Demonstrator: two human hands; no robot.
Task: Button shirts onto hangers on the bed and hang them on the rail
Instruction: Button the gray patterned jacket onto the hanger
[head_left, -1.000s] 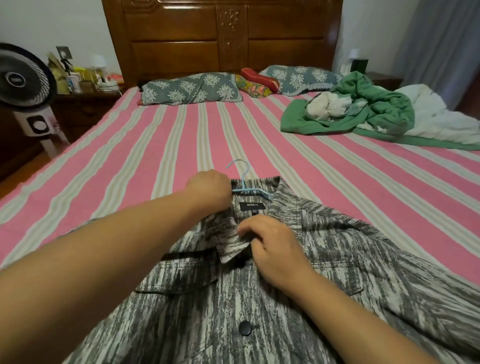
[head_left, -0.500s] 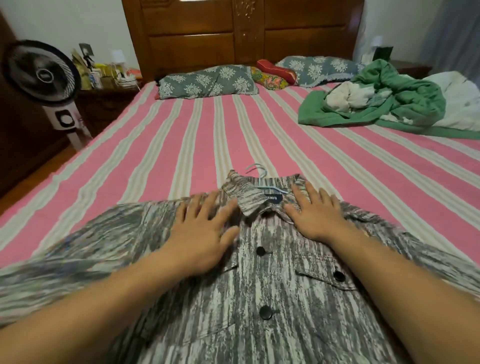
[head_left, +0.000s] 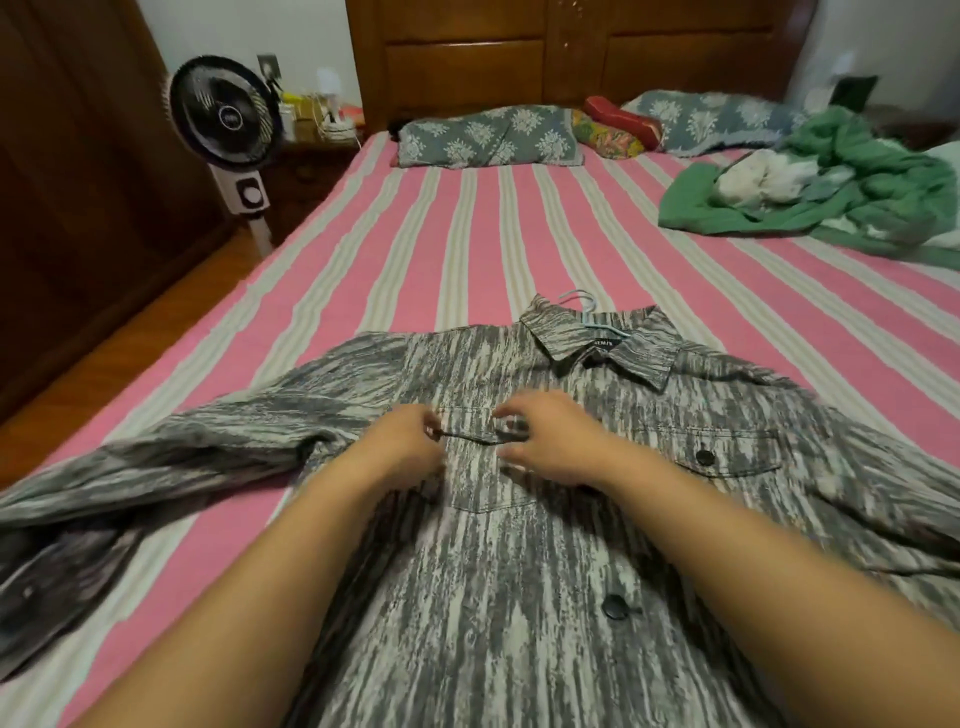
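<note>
Pink-and-beige striped bedding covers the bed, with a wooden headboard at the far end and a standing fan at the left edge. On the sheet, the grey streaked shirt lies face up, collar toward the headboard, its long axis running from the person toward the pillows. A pale blue hanger sits inside the collar, hook pointing away.

Both hands work on the chest pocket flap on the shirt's left-of-view side. The left hand lies at the flap's left end, fingers curled in a pinch at the flap edge. The right hand lies at the flap's right end, thumb and forefinger curled toward the flap; motion blur prevents confirming a firm pinch. The flap spans the gap between the 2 hands, equally near each.

Judgement: the pocket flap button is the step in hand. The placket button lies nearer the right forearm.
</note>
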